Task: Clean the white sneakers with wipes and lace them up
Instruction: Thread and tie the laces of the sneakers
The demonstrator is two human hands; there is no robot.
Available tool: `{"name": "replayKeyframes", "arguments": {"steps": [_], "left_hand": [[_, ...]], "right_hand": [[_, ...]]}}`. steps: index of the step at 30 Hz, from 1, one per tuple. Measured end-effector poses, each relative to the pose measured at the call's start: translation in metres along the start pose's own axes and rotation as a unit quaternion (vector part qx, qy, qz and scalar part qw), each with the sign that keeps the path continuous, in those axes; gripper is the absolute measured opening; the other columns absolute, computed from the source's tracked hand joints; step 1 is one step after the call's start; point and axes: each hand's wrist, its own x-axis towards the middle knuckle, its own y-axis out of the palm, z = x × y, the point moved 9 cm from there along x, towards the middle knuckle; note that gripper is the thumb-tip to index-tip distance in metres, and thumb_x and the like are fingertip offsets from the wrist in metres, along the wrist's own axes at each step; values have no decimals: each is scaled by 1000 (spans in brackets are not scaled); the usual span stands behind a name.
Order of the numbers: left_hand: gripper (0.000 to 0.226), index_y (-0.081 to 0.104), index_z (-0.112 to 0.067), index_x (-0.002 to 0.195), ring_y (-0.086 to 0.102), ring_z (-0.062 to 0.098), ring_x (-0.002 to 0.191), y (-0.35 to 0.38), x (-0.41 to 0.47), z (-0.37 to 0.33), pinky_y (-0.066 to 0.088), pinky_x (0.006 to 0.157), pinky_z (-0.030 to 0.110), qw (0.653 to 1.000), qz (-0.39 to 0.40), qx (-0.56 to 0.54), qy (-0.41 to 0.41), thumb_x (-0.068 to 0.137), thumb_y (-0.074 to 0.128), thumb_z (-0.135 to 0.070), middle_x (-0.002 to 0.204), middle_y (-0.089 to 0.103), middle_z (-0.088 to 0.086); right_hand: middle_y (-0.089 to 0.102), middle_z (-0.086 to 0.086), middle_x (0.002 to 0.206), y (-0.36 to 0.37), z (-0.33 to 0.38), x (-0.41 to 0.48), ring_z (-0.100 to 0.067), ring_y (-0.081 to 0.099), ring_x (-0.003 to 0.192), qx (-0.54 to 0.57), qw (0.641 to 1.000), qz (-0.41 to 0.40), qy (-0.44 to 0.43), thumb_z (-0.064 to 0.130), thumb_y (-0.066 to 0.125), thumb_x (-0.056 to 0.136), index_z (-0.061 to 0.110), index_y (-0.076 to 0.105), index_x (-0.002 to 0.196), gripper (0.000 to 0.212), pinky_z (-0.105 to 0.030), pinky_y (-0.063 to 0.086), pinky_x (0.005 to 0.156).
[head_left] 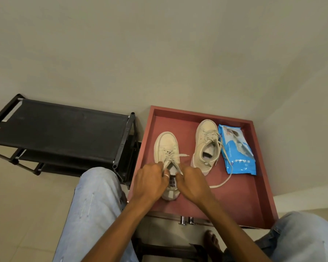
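Shoe rack (pixel 64 129) sits well left of the fingers. Left hand (pixel 150 180) is curled tight, fingertips pinching a lace (pixel 179 156) at the tongue of the near sneaker (pixel 166 146). Right hand (pixel 192 183) is curled too, pinching the lace just beside them. Past the right fingers are the second sneaker (pixel 206 146), laces loose, then the wipes pack (pixel 237 150), all in the red tray (pixel 235 201).

Both arms reach forward, left hand (pixel 150 180) and right hand (pixel 192 183) close together, fingers curled, seemingly pinching laces (pixel 178 156).
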Motion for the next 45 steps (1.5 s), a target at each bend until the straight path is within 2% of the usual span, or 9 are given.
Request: {"name": "replayKeyframes", "arguments": {"steps": [10, 14, 19, 21, 24, 28, 32, 38, 45], "left_hand": [[28, 67, -10, 105, 66, 33, 75, -15, 52, 20, 55, 64, 42, 999, -45, 9, 14, 102, 48, -32, 87, 68, 9], [30, 67, -11, 107, 65, 33, 76, -17, 60, 27, 49, 60, 36, 998, -57, 13, 7, 103, 47, -32, 89, 67, 9], [30, 66, -15, 112, 65, 28, 81, -18, 55, 26, 51, 62, 36, 998, -63, 26, 1, 102, 47, -36, 96, 68, 4], [34, 64, -16, 121, 64, 28, 97, -20, 51, 25, 53, 67, 39, 997, -75, 27, -8, 101, 51, -39, 112, 68, 4], [43, 61, -10, 130, 54, 32, 121, -27, 45, 11, 55, 82, 45, 993, -117, 5, 25, 96, 62, -37, 132, 62, 8], [35, 66, -3, 125, 58, 29, 119, -34, 37, -26, 53, 96, 43, 971, -182, -18, 156, 94, 68, -19, 126, 66, 12], [29, 69, -10, 123, 59, 22, 117, -14, 35, -61, 48, 101, 38, 962, -148, -30, 229, 96, 64, -19, 123, 68, 6], [29, 65, -17, 125, 65, 21, 83, 19, 43, -89, 57, 68, 41, 970, -27, -81, 228, 98, 58, -26, 111, 69, 2], [35, 66, -15, 124, 67, 28, 92, 49, 71, -93, 55, 79, 44, 981, 50, -96, 160, 97, 58, -35, 105, 71, 7]], "right_hand": [[67, -17, 88, -3, 24, 52, -34, 61, 79, 11, 998, -54, 31, 14, 45, 94, 5, 61, 91, 19, -29, 29, 58], [66, -17, 88, -3, 30, 60, -29, 55, 70, 5, 998, -57, 32, 14, 43, 95, 6, 59, 90, 19, -27, 21, 48], [70, -9, 95, -4, 28, 55, -31, 63, 88, 63, 998, 7, 11, 23, 44, 98, 14, 63, 112, 25, -30, 37, 65], [71, -3, 101, -16, 23, 46, -26, 65, 94, 74, 997, 17, -7, 30, 47, 98, 21, 62, 120, 28, -32, 46, 76], [71, -4, 114, -53, -2, 27, -22, 65, 105, 58, 997, -47, 0, 34, 51, 99, 15, 63, 125, 34, -28, 48, 87], [70, 1, 83, -93, -41, 5, -20, 63, 78, -84, 985, -151, 8, 31, 51, 95, 22, 68, 93, 19, -36, 52, 64], [62, 1, 77, -81, -56, -1, -18, 56, 71, -130, 981, -140, -16, 28, 53, 95, 16, 62, 82, 20, -35, 46, 59], [60, -13, 96, -99, -78, 11, -29, 59, 81, -110, 969, -212, 64, 25, 57, 94, 5, 60, 101, 22, -36, 47, 65], [59, -6, 72, -92, -108, 34, -23, 55, 66, -68, 978, -165, 111, 35, 56, 94, 9, 52, 82, 29, -32, 39, 59]]}}
